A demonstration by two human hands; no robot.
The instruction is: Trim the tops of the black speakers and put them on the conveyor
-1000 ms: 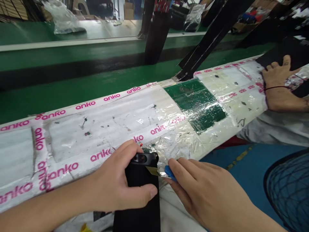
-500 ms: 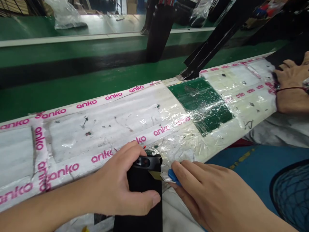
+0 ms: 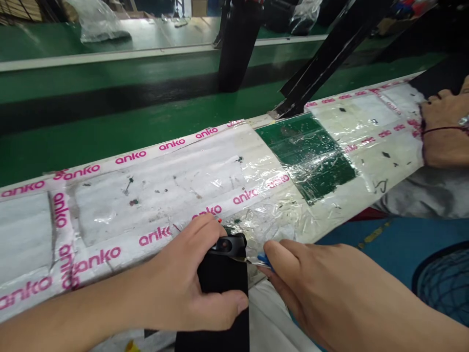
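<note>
Our left hand (image 3: 183, 288) is clamped on a black strip (image 3: 223, 276), whose glossy end piece (image 3: 239, 244) lies at the near edge of the taped worktop (image 3: 157, 181). To its right, a blue-handled blade (image 3: 252, 261) meets that end, gripped in our right hand (image 3: 315, 288); whether it cuts in, we cannot tell. Far right, well apart, is another person's hand (image 3: 443, 112).

A crumpled clear plastic bag (image 3: 97, 22) sits on the far green surface (image 3: 44, 44).
</note>
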